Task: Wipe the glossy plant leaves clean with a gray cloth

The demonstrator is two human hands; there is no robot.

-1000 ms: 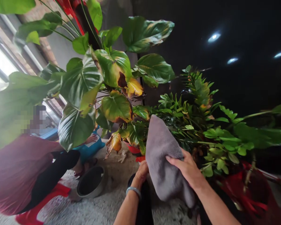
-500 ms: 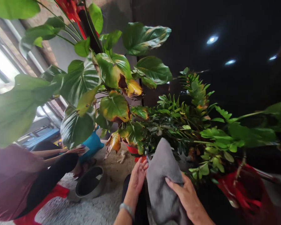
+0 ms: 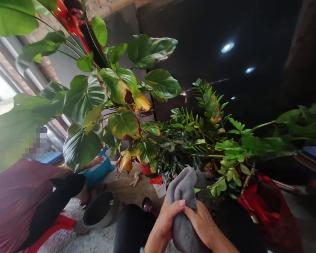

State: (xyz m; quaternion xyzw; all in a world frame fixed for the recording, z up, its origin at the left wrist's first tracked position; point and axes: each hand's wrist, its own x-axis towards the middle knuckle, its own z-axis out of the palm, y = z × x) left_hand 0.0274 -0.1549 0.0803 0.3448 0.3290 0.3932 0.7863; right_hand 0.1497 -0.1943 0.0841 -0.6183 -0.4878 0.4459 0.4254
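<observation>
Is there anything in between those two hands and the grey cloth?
Nothing visible. The left hand and right hand both grip the grey cloth directly, from either side. The green plants appear beyond it, not between.

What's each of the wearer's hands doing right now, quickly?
Left hand: closed on the gray cloth, gripping its left side.
Right hand: closed on the same cloth, gripping its right side.

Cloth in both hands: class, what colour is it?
The cloth is grey, seen best in the head view.
</observation>
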